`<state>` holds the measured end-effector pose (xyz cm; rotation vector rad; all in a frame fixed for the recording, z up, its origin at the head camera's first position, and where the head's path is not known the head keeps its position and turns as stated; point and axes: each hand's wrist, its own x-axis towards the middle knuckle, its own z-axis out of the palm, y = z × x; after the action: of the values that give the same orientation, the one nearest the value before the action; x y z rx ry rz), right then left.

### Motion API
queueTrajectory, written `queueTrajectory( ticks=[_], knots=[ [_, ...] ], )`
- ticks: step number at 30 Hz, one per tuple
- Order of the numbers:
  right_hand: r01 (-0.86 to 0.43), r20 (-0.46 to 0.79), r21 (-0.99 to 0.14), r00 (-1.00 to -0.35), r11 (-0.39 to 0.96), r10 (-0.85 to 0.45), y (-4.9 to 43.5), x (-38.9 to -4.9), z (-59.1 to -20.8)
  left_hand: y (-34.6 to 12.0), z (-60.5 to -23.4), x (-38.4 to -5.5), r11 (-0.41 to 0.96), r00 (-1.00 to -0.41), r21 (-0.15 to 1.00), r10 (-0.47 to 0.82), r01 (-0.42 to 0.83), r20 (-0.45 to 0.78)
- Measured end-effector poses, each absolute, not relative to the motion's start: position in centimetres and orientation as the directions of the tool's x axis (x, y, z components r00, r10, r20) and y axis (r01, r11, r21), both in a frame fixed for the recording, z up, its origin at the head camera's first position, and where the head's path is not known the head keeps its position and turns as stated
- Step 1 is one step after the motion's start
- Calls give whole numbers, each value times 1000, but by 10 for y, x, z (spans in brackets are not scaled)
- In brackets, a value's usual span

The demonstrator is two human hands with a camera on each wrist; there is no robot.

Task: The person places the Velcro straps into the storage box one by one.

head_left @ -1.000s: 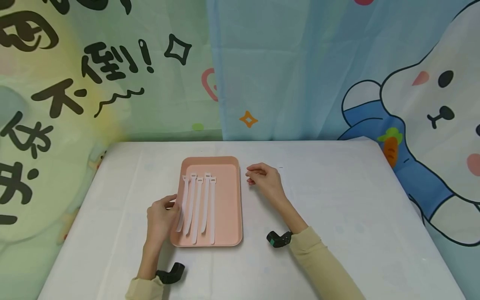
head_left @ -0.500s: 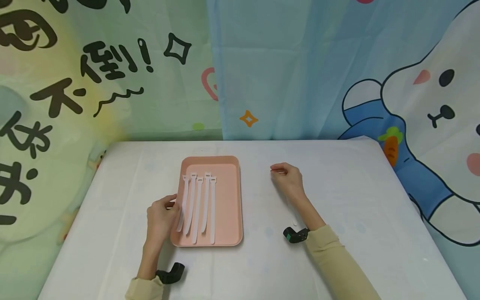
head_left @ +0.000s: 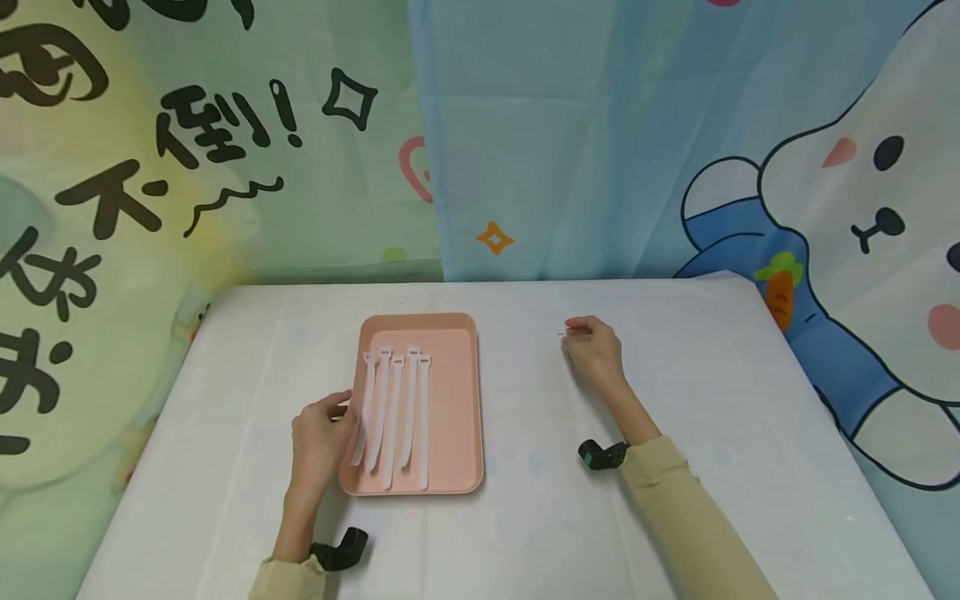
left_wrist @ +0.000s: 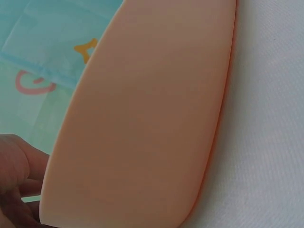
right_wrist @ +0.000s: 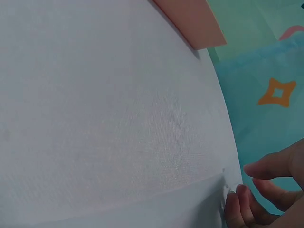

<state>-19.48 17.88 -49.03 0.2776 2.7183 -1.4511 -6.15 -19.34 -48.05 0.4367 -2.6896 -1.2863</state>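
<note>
A pink rectangular tray (head_left: 455, 400) lies on the white-covered table. Several slim white plastic strips (head_left: 424, 425), each with a wider squared head, lie side by side lengthwise in its left half; some have curved lower ends. My left hand (head_left: 322, 433) holds the tray's left rim, fingers bent at the edge. In the left wrist view, the tray's outer wall (left_wrist: 137, 118) fills most of the picture, with the left hand (left_wrist: 16, 175) at its end. Right of the tray, my right hand (head_left: 596, 350) is low over the cloth, fingers loosely bent, thumb and forefinger apart, holding nothing visible.
The white tablecloth (head_left: 540, 533) has a shallow fold (right_wrist: 142, 204) running toward the right hand. A printed curtain (head_left: 540, 167) with a cartoon rabbit hangs behind the table's far edge. Black wrist cameras (head_left: 341, 550) sit at both sleeves.
My right hand has moved away from the tray, to the right across the cloth. The left hand stays at the rim, and the tray and white strips keep their places.
</note>
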Motion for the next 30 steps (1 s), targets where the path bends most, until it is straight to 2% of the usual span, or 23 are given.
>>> queueTrajectory(
  ticks=[9,18,25,30],
  knots=[
    [196,-140,-796,-980,573,141,179,-199,-493,-194,-482,-62,597,-949,774,-316,-209,-12],
    [125,-70,-785,-991,606,113,178,-195,-490,-194,-482,-63,605,-946,771,-325,-201,8],
    [73,-32,-797,-996,600,79,182,-189,-490,-195,-480,-62,604,-947,770,-321,-207,-3],
    [72,-33,-834,-996,548,81,185,-184,-486,-194,-481,-62,604,-948,770,-318,-208,-7]
  ],
)
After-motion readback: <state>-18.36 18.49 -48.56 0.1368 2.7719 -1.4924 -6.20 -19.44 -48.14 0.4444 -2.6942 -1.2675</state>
